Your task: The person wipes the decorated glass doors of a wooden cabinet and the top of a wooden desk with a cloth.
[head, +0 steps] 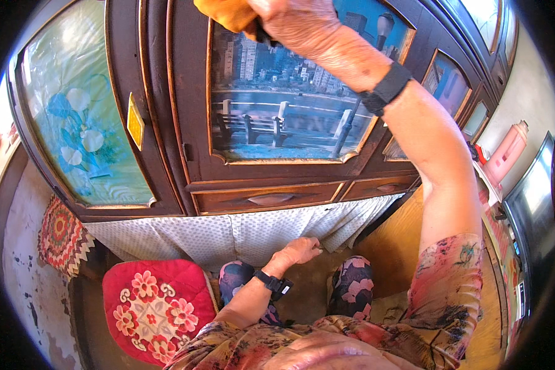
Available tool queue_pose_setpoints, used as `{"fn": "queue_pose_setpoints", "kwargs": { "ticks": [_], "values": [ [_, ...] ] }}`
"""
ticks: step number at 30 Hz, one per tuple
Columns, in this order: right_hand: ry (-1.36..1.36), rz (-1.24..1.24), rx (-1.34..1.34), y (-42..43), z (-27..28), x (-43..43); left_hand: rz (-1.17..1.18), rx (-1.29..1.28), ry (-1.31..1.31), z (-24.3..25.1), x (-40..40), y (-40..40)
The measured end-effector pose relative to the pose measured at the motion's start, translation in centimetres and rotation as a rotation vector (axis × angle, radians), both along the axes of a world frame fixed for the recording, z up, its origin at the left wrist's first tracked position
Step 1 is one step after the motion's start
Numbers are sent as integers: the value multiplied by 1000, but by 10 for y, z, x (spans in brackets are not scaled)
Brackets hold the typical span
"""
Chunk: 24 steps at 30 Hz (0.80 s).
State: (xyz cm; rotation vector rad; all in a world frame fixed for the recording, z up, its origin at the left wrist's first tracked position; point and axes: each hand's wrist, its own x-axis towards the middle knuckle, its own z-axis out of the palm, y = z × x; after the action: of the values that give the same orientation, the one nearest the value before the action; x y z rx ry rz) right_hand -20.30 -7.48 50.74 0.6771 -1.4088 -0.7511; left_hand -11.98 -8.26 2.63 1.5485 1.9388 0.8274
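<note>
My right hand (296,18) is raised at the top edge of the view and grips a bunched orange-yellow cloth (226,13). It is in front of the upper part of a dark wooden cabinet door whose panel holds a city picture (277,111) with benches and a lamp post. The top of the hand is cut off by the frame. Low down, my left hand (299,251) hangs between my knees, near a white dotted curtain (231,236). Its fingers are loosely bent and nothing shows in them; the palm is hidden.
A red floral seat cushion (157,310) lies at my left. Beyond it hangs a zigzag-patterned mat (60,233). The left cabinet door has a flowered panel (78,125) and a yellow tag (135,122). At right stand a pink cylindrical container (506,150) and a dark screen (529,194).
</note>
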Motion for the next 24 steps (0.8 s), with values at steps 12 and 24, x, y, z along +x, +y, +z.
{"fn": "queue_pose_setpoints", "kwargs": {
  "ticks": [12, 24],
  "values": [
    [-322, -102, 221, 18, -153, 4, -20, -69, 52, -19, -2, 8],
    [-477, -169, 239, 20, -166, 20, 31, -48, 44, -14, -14, 4]
  ]
}}
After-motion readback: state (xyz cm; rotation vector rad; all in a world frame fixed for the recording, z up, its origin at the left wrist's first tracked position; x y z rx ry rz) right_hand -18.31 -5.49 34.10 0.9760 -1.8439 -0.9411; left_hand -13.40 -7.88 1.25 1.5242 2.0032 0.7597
